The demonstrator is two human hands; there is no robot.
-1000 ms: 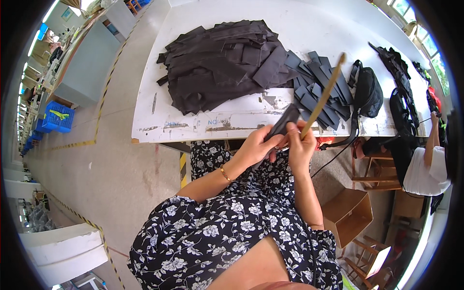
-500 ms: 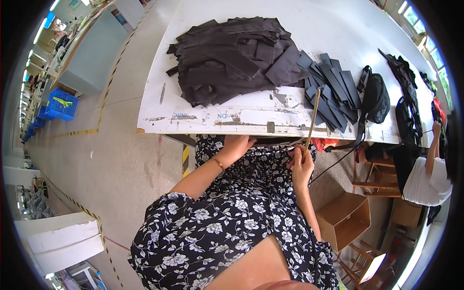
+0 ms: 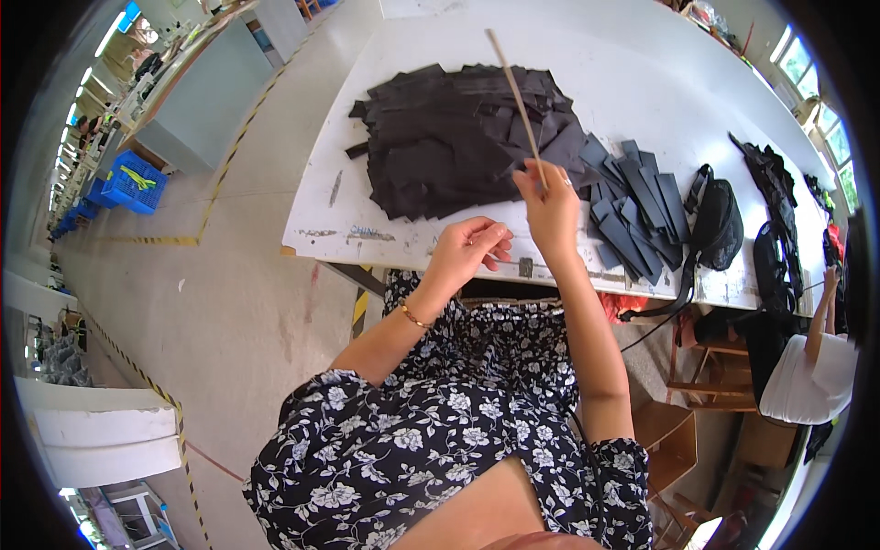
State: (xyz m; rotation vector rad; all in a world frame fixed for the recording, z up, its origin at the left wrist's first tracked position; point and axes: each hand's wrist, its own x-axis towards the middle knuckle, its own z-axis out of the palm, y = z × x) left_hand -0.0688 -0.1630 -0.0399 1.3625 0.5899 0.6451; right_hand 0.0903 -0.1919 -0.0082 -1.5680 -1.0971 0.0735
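My right hand (image 3: pixel 554 213) is raised over the front of the white table, its fingers closed round the lower end of a thin tan stick (image 3: pixel 516 96). The stick slants up and to the left, across a large heap of dark fabric pieces (image 3: pixel 431 151). Beside it, over the table's front edge, is my left hand (image 3: pixel 467 252). Its fingers are curled in toward the thumb; whether something small is between them I cannot make out. Right of the heap lies a loose fan of narrow dark strips (image 3: pixel 632 206).
A black bag (image 3: pixel 720 225) with straps lies right of the strips on the white table (image 3: pixel 312 215). More black pieces lie farther right, near a person in a white top (image 3: pixel 802 371). A cardboard box (image 3: pixel 667 440) is on the floor at right; a blue crate (image 3: pixel 136 183) is at left.
Both hands have risen from below the table's edge to above its front part. The stick has moved up and left with my right hand, and its tilt has swung leftward.
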